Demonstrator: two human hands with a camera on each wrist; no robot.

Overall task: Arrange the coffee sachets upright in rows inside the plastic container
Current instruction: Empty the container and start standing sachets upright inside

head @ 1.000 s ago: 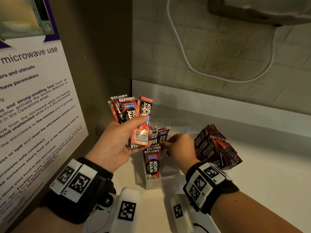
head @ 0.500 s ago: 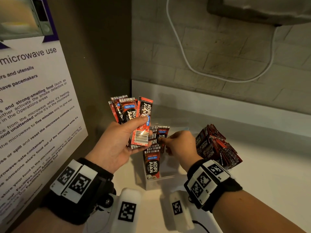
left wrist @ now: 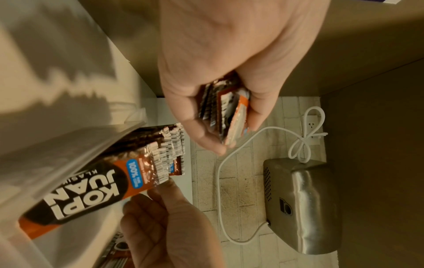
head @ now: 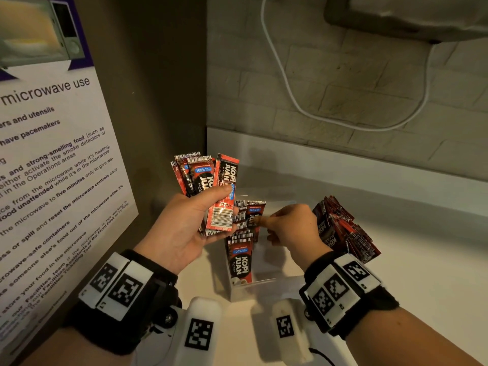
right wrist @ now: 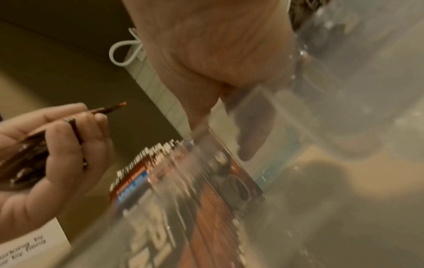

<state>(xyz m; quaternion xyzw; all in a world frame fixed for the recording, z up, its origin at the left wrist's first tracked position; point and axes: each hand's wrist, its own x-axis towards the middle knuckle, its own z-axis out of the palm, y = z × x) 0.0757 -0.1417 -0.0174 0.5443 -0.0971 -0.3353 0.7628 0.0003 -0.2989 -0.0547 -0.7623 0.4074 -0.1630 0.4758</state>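
My left hand is raised at centre left and grips a fan of red-and-black coffee sachets, thumb across the front one; the bundle shows edge-on in the left wrist view. A clear plastic container stands on the counter below. A row of sachets stands upright along its left side. My right hand is over the container, thumb and curled fingers pinching the top of one sachet at the back of the row. One right finger reaches down inside the container wall.
A loose pile of sachets lies on the white counter just right of the container. A microwave-use poster covers the left wall. A white cable hangs on the brick wall from a metal appliance above.
My right hand has shifted slightly up and right over the container, staying at the same sachet. The left hand and its bundle have stayed in place.
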